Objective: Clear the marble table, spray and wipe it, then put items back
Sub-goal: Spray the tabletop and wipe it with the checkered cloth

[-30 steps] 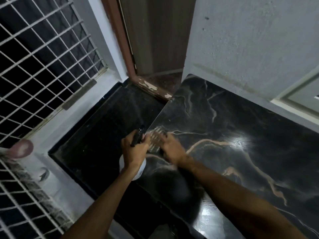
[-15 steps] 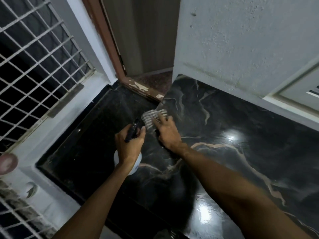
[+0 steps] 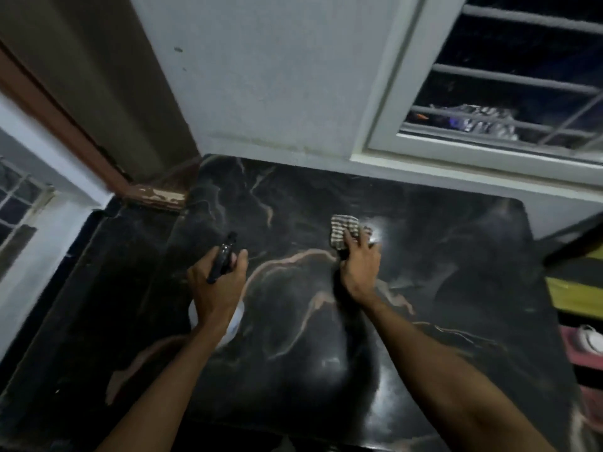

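Note:
The black marble table with pale veins fills the middle of the view. My right hand presses a striped grey-and-white cloth flat on the marble near the table's centre back. My left hand is closed around a spray bottle with a black nozzle that points away from me; its white body shows below my wrist, over the table's left part. No items stand on the marble.
A grey wall runs along the table's back. A barred window sits at the back right, a brown door frame at the back left. A rack with shoes stands to the right.
My right hand slid the cloth from the table's left edge rightward toward the centre. The view swung right. The left hand kept hold of the spray bottle.

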{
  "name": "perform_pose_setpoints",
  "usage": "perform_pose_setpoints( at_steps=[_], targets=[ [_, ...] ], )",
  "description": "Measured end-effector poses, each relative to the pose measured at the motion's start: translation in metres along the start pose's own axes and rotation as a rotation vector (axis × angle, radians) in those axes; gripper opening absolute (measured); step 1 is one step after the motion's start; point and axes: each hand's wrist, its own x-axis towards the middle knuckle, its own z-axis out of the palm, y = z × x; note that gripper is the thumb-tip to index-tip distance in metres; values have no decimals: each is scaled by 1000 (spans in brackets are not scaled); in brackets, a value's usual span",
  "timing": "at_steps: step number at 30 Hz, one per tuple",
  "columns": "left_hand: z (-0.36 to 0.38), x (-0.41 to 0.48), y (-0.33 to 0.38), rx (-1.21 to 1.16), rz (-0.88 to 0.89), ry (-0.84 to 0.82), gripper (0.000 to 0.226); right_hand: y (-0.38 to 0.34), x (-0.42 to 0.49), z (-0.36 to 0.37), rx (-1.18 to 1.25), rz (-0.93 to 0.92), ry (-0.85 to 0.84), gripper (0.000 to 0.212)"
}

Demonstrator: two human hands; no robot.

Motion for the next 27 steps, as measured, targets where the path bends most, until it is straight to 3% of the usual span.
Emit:
perform_pose_setpoints(
  at_steps=[1, 5, 6, 9, 10, 12, 15, 16, 20, 21, 25, 26, 27],
  targets=[
    [14, -8, 13, -3, 25, -22, 35, 20, -12, -7, -11, -7, 6, 72],
    [79, -47, 60, 29, 117, -114, 40, 95, -74, -22, -67, -460, -151, 82],
    [94, -58, 70, 28, 116, -134, 39, 120, -74, -30, -45, -436, -125, 79],
    [142, -95, 111, -29, 106, -183, 36, 208, -66, -67, 69, 54, 69, 75],
    [155, -104, 122, -34, 104, -188, 36, 229, -68, -75, 72, 143, 90, 78],
    [187, -128, 150, -19, 120, -217, 38, 262, -83, -89, 60, 70, 25, 83],
    [227, -154, 182, -55, 130, -275, 38, 296, -105, -92, 3, -263, -129, 83],
    [239, -160, 189, -63, 157, -286, 39, 315, -100, -98, -11, -296, -113, 84],
    [278, -173, 214, -72, 171, -311, 42, 368, -52, -123, 99, 201, 81, 81],
    [286, -173, 219, -77, 163, -312, 41, 364, -45, -125, 103, 222, 71, 81],
    [313, -164, 228, -73, 179, -305, 38, 344, -29, -114, 67, -241, -53, 80],
    [318, -158, 227, -69, 180, -287, 37, 346, -14, -115, 76, -286, -56, 79],
    [322, -152, 228, -67, 173, -275, 37, 347, 3, -117, 97, -218, -27, 78]
  ],
)
